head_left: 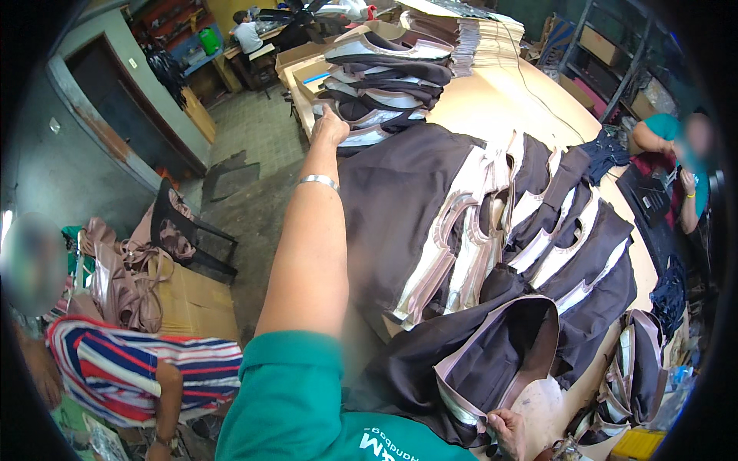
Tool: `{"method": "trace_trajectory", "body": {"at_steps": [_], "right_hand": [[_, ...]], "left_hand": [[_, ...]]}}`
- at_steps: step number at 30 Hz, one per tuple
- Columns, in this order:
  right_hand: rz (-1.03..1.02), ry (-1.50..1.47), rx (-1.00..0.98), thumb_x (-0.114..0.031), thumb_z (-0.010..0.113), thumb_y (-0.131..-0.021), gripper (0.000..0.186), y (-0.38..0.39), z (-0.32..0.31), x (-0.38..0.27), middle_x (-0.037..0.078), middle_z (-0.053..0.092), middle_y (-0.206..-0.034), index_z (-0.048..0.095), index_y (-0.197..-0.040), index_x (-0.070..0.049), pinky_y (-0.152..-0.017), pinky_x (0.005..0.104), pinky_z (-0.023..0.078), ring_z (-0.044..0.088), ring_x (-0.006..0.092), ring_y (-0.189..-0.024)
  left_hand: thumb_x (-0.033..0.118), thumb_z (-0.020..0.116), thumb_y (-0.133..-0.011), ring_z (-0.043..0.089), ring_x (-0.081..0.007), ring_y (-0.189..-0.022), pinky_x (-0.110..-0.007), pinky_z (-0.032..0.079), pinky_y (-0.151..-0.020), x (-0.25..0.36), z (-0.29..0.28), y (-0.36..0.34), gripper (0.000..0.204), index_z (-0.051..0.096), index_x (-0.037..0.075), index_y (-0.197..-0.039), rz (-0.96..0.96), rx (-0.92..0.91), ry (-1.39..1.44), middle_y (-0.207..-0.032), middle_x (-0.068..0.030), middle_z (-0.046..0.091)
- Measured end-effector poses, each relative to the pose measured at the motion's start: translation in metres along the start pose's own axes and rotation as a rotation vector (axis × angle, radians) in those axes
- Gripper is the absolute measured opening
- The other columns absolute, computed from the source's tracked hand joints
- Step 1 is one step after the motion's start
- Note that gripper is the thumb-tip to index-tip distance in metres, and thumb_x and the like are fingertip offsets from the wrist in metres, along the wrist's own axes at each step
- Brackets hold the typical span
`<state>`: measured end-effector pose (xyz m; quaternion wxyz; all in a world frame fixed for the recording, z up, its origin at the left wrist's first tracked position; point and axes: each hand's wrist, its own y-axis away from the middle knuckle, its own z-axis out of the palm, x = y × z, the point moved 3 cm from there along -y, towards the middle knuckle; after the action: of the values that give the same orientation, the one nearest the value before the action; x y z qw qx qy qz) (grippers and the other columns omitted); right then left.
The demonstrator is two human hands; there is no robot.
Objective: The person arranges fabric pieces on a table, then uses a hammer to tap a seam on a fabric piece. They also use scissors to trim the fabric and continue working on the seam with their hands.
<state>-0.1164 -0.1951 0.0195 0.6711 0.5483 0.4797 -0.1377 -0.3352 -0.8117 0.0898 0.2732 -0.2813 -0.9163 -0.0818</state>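
My left hand (329, 128) reaches far forward to the left edge of a tall stack of folded dark and beige bag pieces (384, 84). One finger points up along the stack; the others look curled, and what they hold is hidden. Close to my body, my right hand (507, 432) pinches the beige edge of an unfinished dark fabric bag (500, 361), whose mouth gapes open. Beyond it, several more dark bag pieces with pale beige bands (469, 253) lie overlapped across the table. A large dark fabric panel (403, 192) spreads beside them, below the stack.
The pale tabletop (530, 96) carries bundled flat sheets (488, 46) at its far end. One person in stripes (146, 369) works at the left; another in green (663, 134) sits across at the right. A black chair (188, 230) stands on the floor. Dark straps (603, 154) hang by the right edge.
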Motion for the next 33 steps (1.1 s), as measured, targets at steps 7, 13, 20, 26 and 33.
{"method": "trace_trajectory", "body": {"at_steps": [7, 13, 20, 26, 33], "right_hand": [[0.013, 0.175, -0.024, -0.016, 0.053, -0.083, 0.017, 0.001, 0.003, -0.017, 0.001, 0.056, -0.070, 0.059, -0.083, -0.001, -0.055, 0.0216, 0.040, 0.050, 0.0085, -0.065], [0.064, 0.091, -0.009, -0.015, 0.053, -0.083, 0.016, 0.002, 0.004, -0.016, 0.002, 0.057, -0.072, 0.060, -0.084, -0.001, -0.056, 0.0212, 0.040, 0.050, 0.0082, -0.065], [0.037, 0.045, 0.008, -0.016, 0.053, -0.083, 0.015, 0.001, 0.007, -0.012, -0.002, 0.054, -0.066, 0.059, -0.079, -0.003, -0.049, 0.0195, 0.034, 0.045, 0.0058, -0.057], [-0.073, 0.164, -0.004, -0.015, 0.053, -0.083, 0.019, -0.007, -0.008, 0.014, -0.001, 0.054, -0.061, 0.060, -0.075, 0.001, -0.050, 0.0206, 0.036, 0.045, 0.0057, -0.055], [-0.118, 0.085, -0.029, -0.011, 0.052, -0.083, 0.017, -0.004, -0.003, -0.004, 0.000, 0.054, -0.060, 0.060, -0.077, 0.003, -0.052, 0.0214, 0.038, 0.047, 0.0063, -0.056]], "left_hand": [[0.014, 0.046, -0.075, 0.043, -0.0345, -0.115, -0.041, 0.033, -0.097, -0.002, 0.011, 0.004, 0.071, 0.012, 0.008, -0.137, -0.048, 0.022, -0.034, -0.124, -0.0223, 0.044], [0.013, 0.046, -0.074, 0.045, -0.0347, -0.112, -0.041, 0.036, -0.095, 0.000, 0.007, -0.004, 0.073, 0.010, 0.006, -0.137, -0.036, 0.065, 0.053, -0.118, -0.0236, 0.048], [0.012, 0.047, -0.071, 0.046, -0.0358, -0.111, -0.041, 0.035, -0.096, 0.000, 0.008, -0.007, 0.077, 0.009, 0.004, -0.137, 0.004, 0.073, 0.065, -0.118, -0.0256, 0.048], [0.014, 0.063, -0.070, 0.042, -0.0287, -0.117, -0.033, 0.034, -0.096, 0.027, 0.041, 0.011, 0.076, 0.023, 0.000, -0.133, 0.126, 0.019, 0.209, -0.125, -0.0237, 0.042], [0.043, 0.057, -0.076, 0.050, -0.0291, -0.109, -0.034, 0.037, -0.093, 0.040, 0.116, 0.086, 0.063, 0.044, 0.000, -0.121, 0.440, -0.357, 0.248, -0.115, -0.0215, 0.052]]}}
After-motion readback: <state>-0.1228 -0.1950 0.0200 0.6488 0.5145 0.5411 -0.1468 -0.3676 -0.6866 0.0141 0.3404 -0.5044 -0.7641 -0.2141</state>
